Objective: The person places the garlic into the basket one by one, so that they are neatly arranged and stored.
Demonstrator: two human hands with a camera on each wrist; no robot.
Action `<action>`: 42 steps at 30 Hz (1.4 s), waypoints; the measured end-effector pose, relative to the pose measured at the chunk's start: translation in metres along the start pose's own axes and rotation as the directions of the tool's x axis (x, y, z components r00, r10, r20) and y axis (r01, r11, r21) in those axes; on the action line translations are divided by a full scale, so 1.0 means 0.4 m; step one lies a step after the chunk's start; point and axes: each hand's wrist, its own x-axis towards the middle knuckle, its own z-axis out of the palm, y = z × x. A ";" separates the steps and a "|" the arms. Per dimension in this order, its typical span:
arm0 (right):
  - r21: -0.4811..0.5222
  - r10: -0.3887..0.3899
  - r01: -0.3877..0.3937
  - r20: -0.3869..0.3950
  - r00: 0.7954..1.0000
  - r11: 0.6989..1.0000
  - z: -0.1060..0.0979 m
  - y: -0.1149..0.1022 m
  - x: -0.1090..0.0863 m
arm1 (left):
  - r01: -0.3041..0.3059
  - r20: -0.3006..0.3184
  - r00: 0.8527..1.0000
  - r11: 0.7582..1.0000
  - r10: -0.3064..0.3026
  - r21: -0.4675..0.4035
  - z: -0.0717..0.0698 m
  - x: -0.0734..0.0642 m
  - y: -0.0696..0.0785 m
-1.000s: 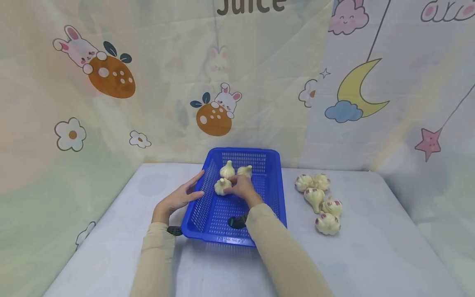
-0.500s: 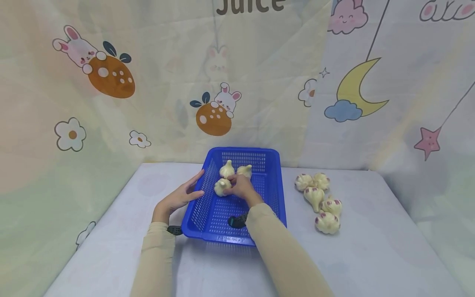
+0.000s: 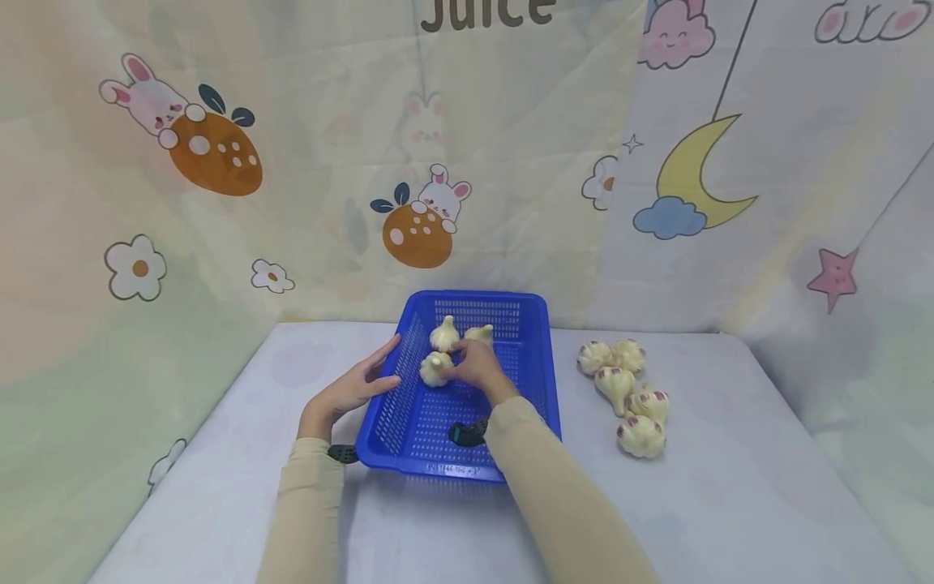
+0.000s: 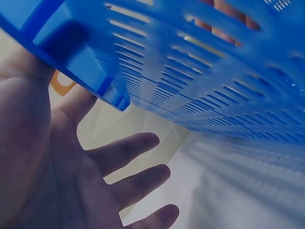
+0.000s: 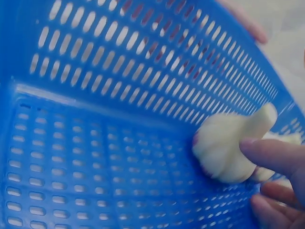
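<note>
Inside the blue plastic basket (image 3: 456, 469), my right hand (image 3: 481, 369) is at the nearest garlic bulb (image 3: 434, 370). In the right wrist view the thumb (image 5: 271, 151) lies against this bulb near its stem, the other fingers curl low beside it, and the index finger is hidden. Two more garlic bulbs stand behind it, one at the left (image 3: 443, 335) and one partly covered by my right hand (image 3: 479, 332). My left hand (image 3: 353, 389) touches the basket's left rim, its fingers spread and mostly straight, as the left wrist view shows.
Several garlic bulbs (image 3: 615, 383) with purple marks lie in a loose cluster on the white table (image 3: 700, 487), right of the basket. A printed cloth (image 3: 328, 162) hangs behind the table. Dark wrist devices (image 3: 469, 432) show at both wrists.
The nearest bulb's stem has tipped from leaning right to more upright under my right hand. The left hand stays at the rim. The head view has shifted slightly.
</note>
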 end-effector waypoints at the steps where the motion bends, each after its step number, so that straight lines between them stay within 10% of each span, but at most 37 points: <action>1: -0.008 0.005 -0.005 -0.008 1.000 1.000 -0.004 -0.005 0.000 | 0.001 -0.002 1.000 1.000 -0.001 0.007 -0.002 0.001 -0.002; 16: -0.016 -0.037 0.036 -0.049 0.998 0.999 -0.140 -0.078 -0.088 | 0.009 -0.004 1.000 1.000 -0.009 0.017 -0.013 -0.003 0.000; 28: -0.184 -0.179 0.141 -0.211 0.961 0.973 -0.273 -0.005 -0.259 | 0.010 0.015 1.000 1.000 -0.011 0.016 -0.002 0.002 0.000; 42: -0.310 -0.084 -0.016 -0.308 0.948 0.951 -0.362 0.128 -0.383 | 0.006 -0.005 1.000 1.000 -0.006 0.005 0.004 0.000 -0.006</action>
